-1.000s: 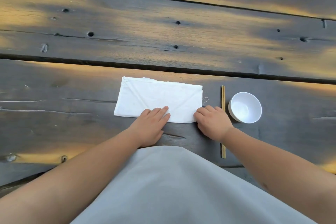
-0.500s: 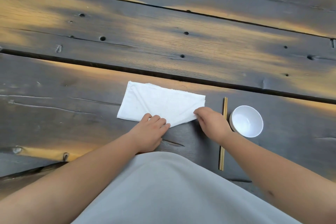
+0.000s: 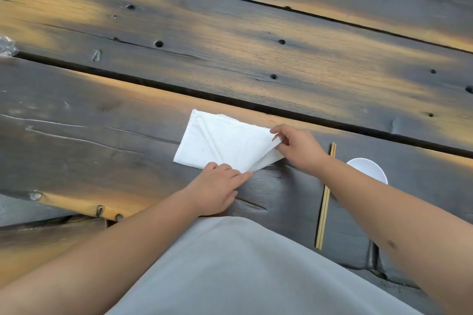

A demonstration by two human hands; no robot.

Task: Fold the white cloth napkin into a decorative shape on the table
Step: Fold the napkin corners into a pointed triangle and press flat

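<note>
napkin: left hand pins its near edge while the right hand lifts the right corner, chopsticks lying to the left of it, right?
Not quite. The head view shows the chopsticks lying right of the napkin, beside the white bowl. The left hand pinning and right hand lifting are correct.

The left hand (image 3: 215, 193) presses flat on the near edge of the white napkin (image 3: 220, 142) on the dark wooden desk (image 3: 256, 59). The right hand (image 3: 298, 147) pinches its right corner, lifted up. Chopsticks (image 3: 325, 199) and a white bowl (image 3: 371, 167) lie to the right.

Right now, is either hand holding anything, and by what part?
The right hand pinches the napkin by its right corner, lifting it. The left hand only presses flat on the near edge.
</note>
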